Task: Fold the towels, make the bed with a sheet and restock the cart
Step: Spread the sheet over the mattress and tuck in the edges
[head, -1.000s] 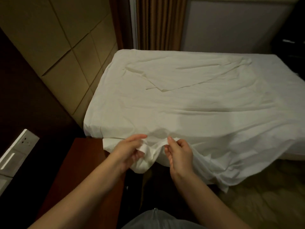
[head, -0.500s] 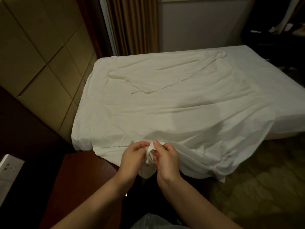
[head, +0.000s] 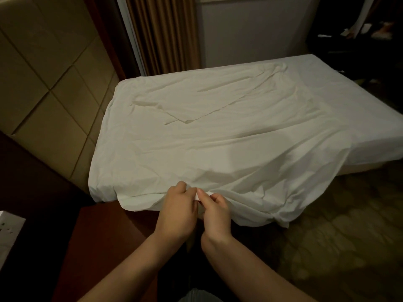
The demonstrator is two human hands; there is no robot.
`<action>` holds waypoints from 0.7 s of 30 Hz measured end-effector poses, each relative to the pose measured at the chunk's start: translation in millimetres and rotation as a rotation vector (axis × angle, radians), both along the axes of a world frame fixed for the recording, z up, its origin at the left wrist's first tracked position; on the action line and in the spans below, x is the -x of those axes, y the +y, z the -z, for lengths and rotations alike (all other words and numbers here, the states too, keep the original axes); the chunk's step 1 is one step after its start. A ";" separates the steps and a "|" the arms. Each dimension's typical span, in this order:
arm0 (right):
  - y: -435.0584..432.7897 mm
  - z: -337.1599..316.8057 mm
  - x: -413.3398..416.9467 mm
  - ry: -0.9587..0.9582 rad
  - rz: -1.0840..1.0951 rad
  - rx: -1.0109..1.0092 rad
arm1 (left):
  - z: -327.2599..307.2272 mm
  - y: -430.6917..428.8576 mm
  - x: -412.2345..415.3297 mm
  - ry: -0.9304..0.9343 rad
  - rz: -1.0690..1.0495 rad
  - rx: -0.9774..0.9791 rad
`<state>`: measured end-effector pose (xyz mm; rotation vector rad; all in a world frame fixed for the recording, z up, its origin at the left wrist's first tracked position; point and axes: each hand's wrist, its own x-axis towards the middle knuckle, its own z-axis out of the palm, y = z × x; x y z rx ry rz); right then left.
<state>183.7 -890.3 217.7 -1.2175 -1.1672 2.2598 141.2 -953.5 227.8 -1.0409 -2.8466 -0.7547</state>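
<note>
A white sheet lies spread and wrinkled over the bed, with a folded-back flap in the far middle. Its near edge hangs off the bed's front side and droops toward the floor on the right. My left hand and my right hand are side by side at that near edge, both gripping a bunched bit of the sheet's hem between fingers and thumb. The hem's small white fold shows between the two hands.
A padded headboard wall runs along the bed's left side. A reddish wooden nightstand stands at the near left, with a white switch panel at the left edge. Brown curtains hang behind the bed. Patterned carpet lies right.
My hands have come closer together at the sheet's edge and moved up toward the mattress. The hanging loop of sheet between them has been gathered in.
</note>
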 end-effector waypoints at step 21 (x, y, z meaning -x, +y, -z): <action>62.1 19.6 12.3 -0.029 0.175 0.641 | -5.5 -1.7 -4.7 0.003 0.062 -0.180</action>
